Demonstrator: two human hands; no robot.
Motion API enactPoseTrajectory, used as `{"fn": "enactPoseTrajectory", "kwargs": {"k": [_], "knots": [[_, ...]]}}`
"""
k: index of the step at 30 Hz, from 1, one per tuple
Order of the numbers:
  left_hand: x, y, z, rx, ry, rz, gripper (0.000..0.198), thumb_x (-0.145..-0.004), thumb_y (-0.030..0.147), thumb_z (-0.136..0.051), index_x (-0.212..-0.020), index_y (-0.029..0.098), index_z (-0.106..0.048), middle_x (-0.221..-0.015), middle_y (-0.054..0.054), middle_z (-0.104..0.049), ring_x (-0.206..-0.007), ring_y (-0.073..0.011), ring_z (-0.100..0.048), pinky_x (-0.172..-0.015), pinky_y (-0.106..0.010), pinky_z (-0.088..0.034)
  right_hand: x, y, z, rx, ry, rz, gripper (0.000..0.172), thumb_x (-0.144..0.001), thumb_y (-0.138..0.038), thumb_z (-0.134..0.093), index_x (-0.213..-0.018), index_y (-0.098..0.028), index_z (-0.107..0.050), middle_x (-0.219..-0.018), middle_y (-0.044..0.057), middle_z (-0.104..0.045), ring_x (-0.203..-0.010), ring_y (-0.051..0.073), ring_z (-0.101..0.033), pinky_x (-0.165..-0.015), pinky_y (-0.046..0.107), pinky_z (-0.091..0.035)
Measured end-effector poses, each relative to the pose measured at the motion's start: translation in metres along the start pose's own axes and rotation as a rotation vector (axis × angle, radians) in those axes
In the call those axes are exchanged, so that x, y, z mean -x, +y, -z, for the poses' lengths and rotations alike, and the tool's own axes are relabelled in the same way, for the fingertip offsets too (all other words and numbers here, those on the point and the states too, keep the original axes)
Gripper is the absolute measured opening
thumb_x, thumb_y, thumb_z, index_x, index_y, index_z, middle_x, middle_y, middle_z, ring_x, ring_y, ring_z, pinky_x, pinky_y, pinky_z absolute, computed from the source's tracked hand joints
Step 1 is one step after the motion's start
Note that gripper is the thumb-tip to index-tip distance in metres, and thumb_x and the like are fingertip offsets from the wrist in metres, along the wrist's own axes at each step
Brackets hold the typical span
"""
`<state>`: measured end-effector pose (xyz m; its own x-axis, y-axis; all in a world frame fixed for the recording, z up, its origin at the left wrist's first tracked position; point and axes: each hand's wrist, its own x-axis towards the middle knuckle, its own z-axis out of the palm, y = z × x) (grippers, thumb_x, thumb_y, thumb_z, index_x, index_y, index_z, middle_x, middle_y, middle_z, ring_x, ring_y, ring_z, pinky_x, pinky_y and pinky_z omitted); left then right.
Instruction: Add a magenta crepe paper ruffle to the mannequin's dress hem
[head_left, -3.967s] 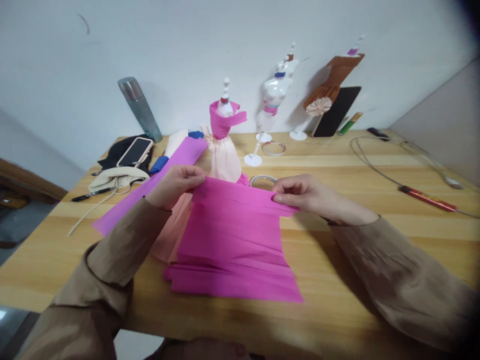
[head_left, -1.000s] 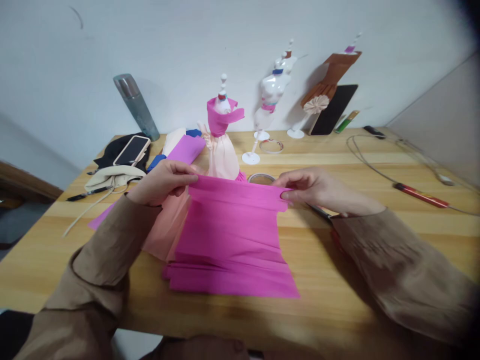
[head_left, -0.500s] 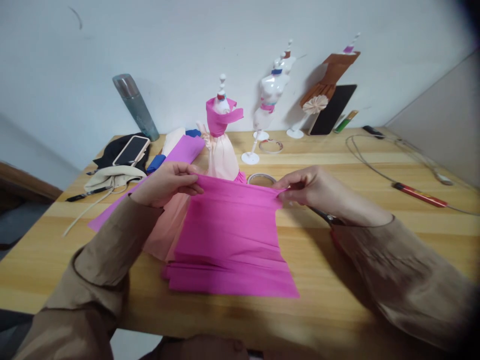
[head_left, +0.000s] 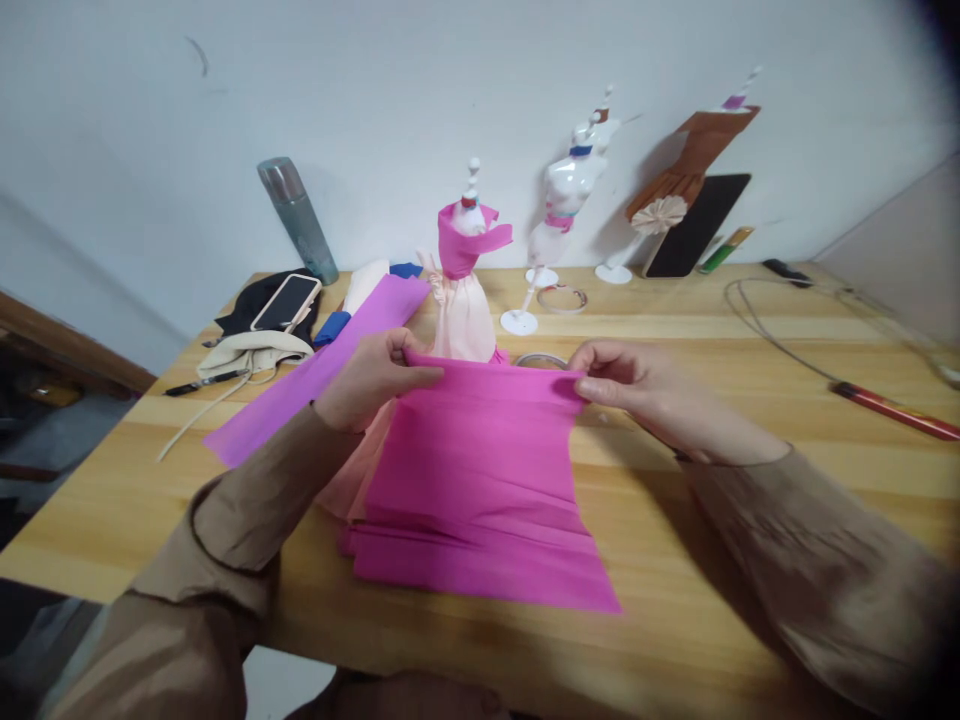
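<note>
A magenta sheet (head_left: 480,470), thin like crepe paper, spreads between my hands with creases across its lower part. My left hand (head_left: 367,378) pinches its upper left corner, thumb on the near side. At the upper right corner my right hand (head_left: 637,392) grips it between thumb and fingers. The top edge is stretched straight and looks folded over in a narrow band. Under its left side lies a peach sheet (head_left: 352,470), partly hidden. Just beyond stands a small mannequin (head_left: 465,270) in a pink top and a pale peach skirt.
White mannequins (head_left: 570,185) and one in a brown dress (head_left: 686,160) stand by the wall near a dark tablet (head_left: 697,225). Tape rolls (head_left: 562,298) lie before them. Leftward are a bottle (head_left: 300,220), a phone (head_left: 286,302) and a purple sheet (head_left: 322,370). A red-handled tool with a cord (head_left: 892,408) lies right.
The view has turned left, so everything sits further right. Both thumbs now press flat along the magenta sheet's top edge, where a folded band shows more plainly.
</note>
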<state>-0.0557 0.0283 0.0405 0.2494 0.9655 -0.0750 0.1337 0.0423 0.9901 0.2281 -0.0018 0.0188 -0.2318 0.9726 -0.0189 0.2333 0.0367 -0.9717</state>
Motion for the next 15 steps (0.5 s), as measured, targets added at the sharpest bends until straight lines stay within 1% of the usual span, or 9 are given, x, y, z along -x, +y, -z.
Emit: {"fn": "enactPoseTrajectory", "kwargs": {"k": [2,4,8,10,12,14,15], "knots": [[0.003,0.0,-0.004,0.002,-0.025,-0.021,0.036,-0.056,0.017,-0.081,-0.06,0.015,-0.045,-0.053,0.008,-0.048,-0.048,-0.0033,-0.042,-0.046,-0.016,-0.027,0.0,0.002,-0.006,0.005,0.014,0.001,0.047,-0.063,-0.057,-0.079,-0.067,-0.018,-0.053,-0.06,-0.003,-0.049,-0.054,0.008,-0.04,-0.049,0.023,-0.031],[0.004,0.0,-0.006,0.012,-0.071,-0.013,0.035,-0.059,0.015,-0.078,-0.058,0.015,-0.043,-0.052,0.008,-0.044,-0.047,-0.0021,-0.037,-0.046,-0.016,-0.023,-0.001,0.004,-0.012,-0.013,0.028,0.002,0.049,-0.064,-0.057,-0.079,-0.064,-0.019,-0.047,-0.057,-0.005,-0.046,-0.052,0.007,-0.037,-0.049,0.022,-0.029],[0.003,-0.001,-0.009,0.082,-0.184,0.028,0.035,-0.06,0.012,-0.073,-0.055,0.017,-0.038,-0.048,0.009,-0.04,-0.044,-0.0019,-0.033,-0.044,-0.018,-0.019,-0.001,0.007,-0.022,-0.081,0.048,0.022,0.054,-0.065,-0.055,-0.078,-0.058,-0.02,-0.039,-0.056,-0.005,-0.043,-0.053,0.008,-0.036,-0.049,0.022,-0.028],[0.003,-0.002,-0.01,0.102,-0.196,0.026,0.035,-0.06,0.011,-0.071,-0.054,0.017,-0.038,-0.046,0.009,-0.04,-0.042,-0.0022,-0.034,-0.043,-0.018,-0.019,-0.001,0.006,-0.024,-0.1,0.046,0.03,0.054,-0.066,-0.054,-0.078,-0.057,-0.02,-0.038,-0.056,-0.005,-0.041,-0.053,0.007,-0.035,-0.049,0.023,-0.027],[0.003,-0.002,-0.01,0.085,-0.169,0.024,0.028,-0.058,0.009,-0.07,-0.058,0.017,-0.043,-0.047,0.009,-0.043,-0.042,-0.0024,-0.035,-0.042,-0.018,-0.02,-0.001,0.006,-0.025,-0.104,0.044,0.038,0.052,-0.067,-0.054,-0.078,-0.057,-0.02,-0.04,-0.056,-0.005,-0.041,-0.052,0.008,-0.034,-0.048,0.023,-0.027],[0.003,-0.003,-0.011,0.06,-0.151,0.049,0.021,-0.057,0.005,-0.067,-0.07,0.015,-0.054,-0.051,0.009,-0.049,-0.042,-0.0026,-0.038,-0.042,-0.018,-0.022,0.0,0.006,-0.025,-0.077,0.039,0.044,0.045,-0.067,-0.055,-0.076,-0.061,-0.02,-0.048,-0.059,-0.004,-0.045,-0.054,0.009,-0.037,-0.049,0.024,-0.029],[0.003,-0.003,-0.012,0.054,-0.153,0.068,0.026,-0.056,0.004,-0.066,-0.078,0.015,-0.058,-0.055,0.008,-0.053,-0.043,-0.0028,-0.039,-0.042,-0.017,-0.022,0.0,0.006,-0.025,-0.054,0.035,0.047,0.043,-0.068,-0.056,-0.075,-0.063,-0.02,-0.053,-0.06,-0.003,-0.047,-0.055,0.01,-0.039,-0.05,0.025,-0.03]]}}
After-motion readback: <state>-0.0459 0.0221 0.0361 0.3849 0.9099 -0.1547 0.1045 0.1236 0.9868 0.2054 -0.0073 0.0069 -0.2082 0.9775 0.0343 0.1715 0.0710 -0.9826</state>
